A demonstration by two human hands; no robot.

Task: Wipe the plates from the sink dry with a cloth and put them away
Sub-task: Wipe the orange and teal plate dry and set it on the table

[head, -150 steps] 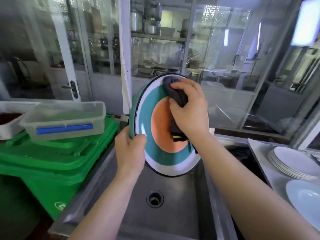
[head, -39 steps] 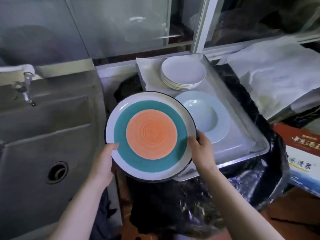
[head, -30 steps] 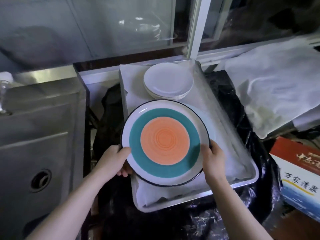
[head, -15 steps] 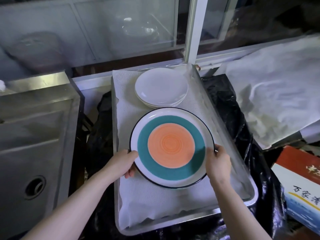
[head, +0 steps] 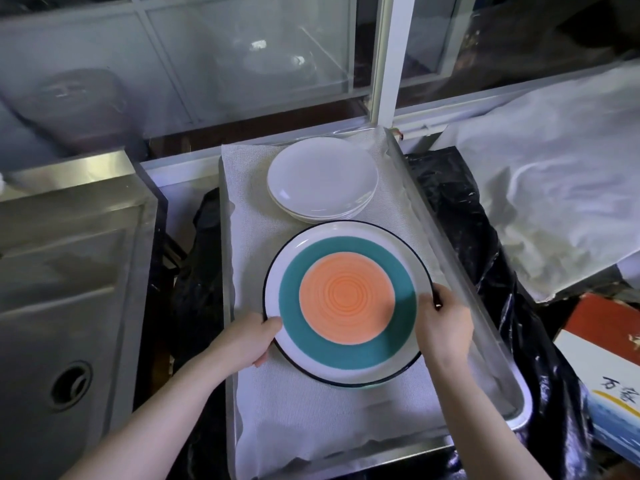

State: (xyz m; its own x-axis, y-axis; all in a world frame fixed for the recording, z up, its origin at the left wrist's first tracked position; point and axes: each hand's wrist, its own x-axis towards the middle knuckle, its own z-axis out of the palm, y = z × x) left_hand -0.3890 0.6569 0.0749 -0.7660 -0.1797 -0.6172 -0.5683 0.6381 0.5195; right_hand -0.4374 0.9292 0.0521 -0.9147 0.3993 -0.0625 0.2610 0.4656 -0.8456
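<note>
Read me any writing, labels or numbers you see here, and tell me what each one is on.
"万家": large dark characters on the white part of the red and white box at the right edge; the second is cut off, so that reading is unsure.
Small gold mark on the box's red part: too small to read.
No writing shows on the striped plate, the stack of white plates or the tray.

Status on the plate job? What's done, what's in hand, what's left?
Done: a stack of white plates already sits at the back of the cloth-lined tray. In hand: the left hand and right hand grip the orange-and-teal plate by its rim, low over the tray, not yet released. Left: let it go. The visible part of the sink shows no more plates.
</note>
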